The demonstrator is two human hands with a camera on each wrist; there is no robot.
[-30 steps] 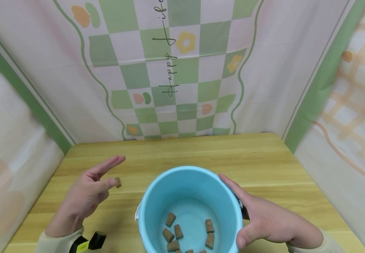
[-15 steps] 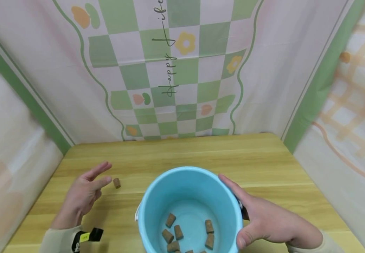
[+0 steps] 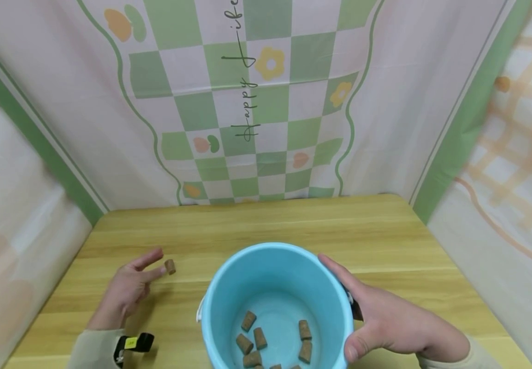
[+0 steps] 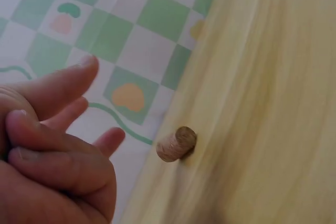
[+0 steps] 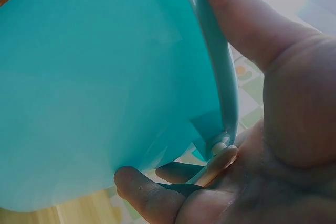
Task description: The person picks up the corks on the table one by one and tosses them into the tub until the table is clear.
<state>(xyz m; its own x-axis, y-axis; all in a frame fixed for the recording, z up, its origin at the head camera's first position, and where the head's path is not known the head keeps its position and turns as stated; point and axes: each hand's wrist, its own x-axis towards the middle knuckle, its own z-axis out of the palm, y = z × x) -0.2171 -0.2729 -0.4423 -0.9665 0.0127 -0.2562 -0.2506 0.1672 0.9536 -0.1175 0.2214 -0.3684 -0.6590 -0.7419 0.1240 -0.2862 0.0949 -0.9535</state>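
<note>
A lone brown cork stopper point(image 3: 170, 266) is on the wooden table at the left. My left hand point(image 3: 125, 287) hovers beside it, thumb and upper fingers stretched toward it, the other fingers folded in. In the left wrist view a gap separates that hand point(image 4: 58, 145) from the cork point(image 4: 177, 144), and nothing is held. At the front middle is a light blue bucket point(image 3: 275, 247), with several corks point(image 3: 249, 320) lying on its floor. My right hand point(image 3: 386, 320) grips the bucket's right side; in the right wrist view its thumb lies along the rim and its fingers are below.
The pale wooden table point(image 3: 340, 220) ends at a printed fabric backdrop point(image 3: 270, 102), with fabric walls on both sides. A white handle fitting point(image 3: 199, 310) sticks out from the bucket's left side. A black wrist strap device point(image 3: 132, 344) is on my left sleeve.
My left hand has drawn back and sunk lower toward the table, beside the lone cork. My right hand and the bucket stay in place.
</note>
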